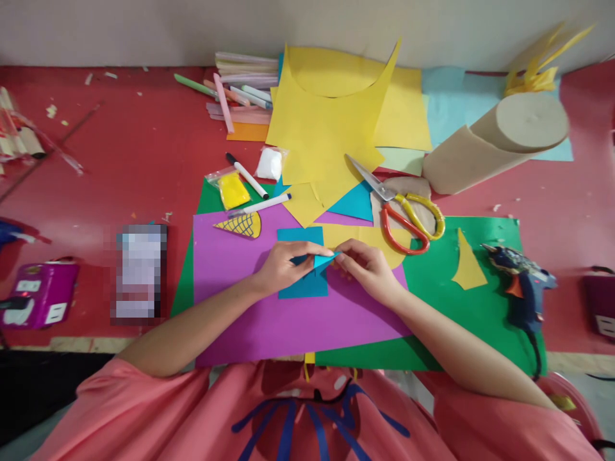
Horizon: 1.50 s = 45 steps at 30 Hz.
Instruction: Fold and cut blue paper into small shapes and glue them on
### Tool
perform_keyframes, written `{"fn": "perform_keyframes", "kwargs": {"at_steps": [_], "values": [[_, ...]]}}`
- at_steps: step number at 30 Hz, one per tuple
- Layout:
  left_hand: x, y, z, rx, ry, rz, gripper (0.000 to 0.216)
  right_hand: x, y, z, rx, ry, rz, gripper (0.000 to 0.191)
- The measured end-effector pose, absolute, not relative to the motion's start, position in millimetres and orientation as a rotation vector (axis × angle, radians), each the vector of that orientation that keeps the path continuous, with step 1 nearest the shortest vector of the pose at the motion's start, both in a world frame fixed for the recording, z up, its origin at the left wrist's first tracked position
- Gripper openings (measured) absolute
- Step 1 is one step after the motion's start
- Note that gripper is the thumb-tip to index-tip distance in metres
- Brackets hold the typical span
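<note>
Between my two hands is a small folded piece of blue paper [323, 261], its narrow tip pointing right. My left hand [287, 264] pinches the wider left end between thumb and fingers. At the tip, the thumb and fingers of my right hand [365, 266] are closed on it. Under them a blue paper square [300, 287] lies on a purple sheet [250, 320], which rests on a green sheet [461, 333]. A yellow cone with drawn dark lines [243, 225] sits on the purple sheet, left of my left hand.
Scissors [384, 192] lie beyond my right hand. A glue gun [526, 288] and a yellow scrap [467, 266] are at right. Markers [247, 176], yellow clay [233, 190], yellow sheets [331, 128] and a beige roll [480, 153] stand farther back. A blurred phone [139, 272] is at left.
</note>
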<state>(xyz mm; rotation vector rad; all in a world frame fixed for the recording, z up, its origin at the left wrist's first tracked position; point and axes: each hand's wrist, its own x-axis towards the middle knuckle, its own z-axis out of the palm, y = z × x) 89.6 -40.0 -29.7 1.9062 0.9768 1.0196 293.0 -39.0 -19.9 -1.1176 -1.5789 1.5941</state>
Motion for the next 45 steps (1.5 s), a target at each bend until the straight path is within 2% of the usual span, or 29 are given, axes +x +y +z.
{"fn": "perform_keyframes", "kwargs": {"at_steps": [4, 11, 23, 32, 45], "values": [[89, -41, -33, 1.908, 0.983, 1.074, 0.023, 295, -38, -20, -1.07, -1.485, 1.75, 0.016], [90, -40, -31, 1.959, 0.919, 1.088, 0.027, 294, -38, -19, -1.086, -1.532, 1.703, 0.031], [87, -41, -22, 1.739, 1.055, 0.803, 0.028, 293, -39, -19, -1.149, -1.551, 1.618, 0.031], [91, -38, -23, 1.697, 1.106, 0.722, 0.023, 293, -41, -21, -1.161, -1.704, 1.421, 0.03], [90, -38, -24, 1.663, 1.11, 0.687, 0.026, 294, -42, -24, -1.178, -1.702, 1.43, 0.03]]}}
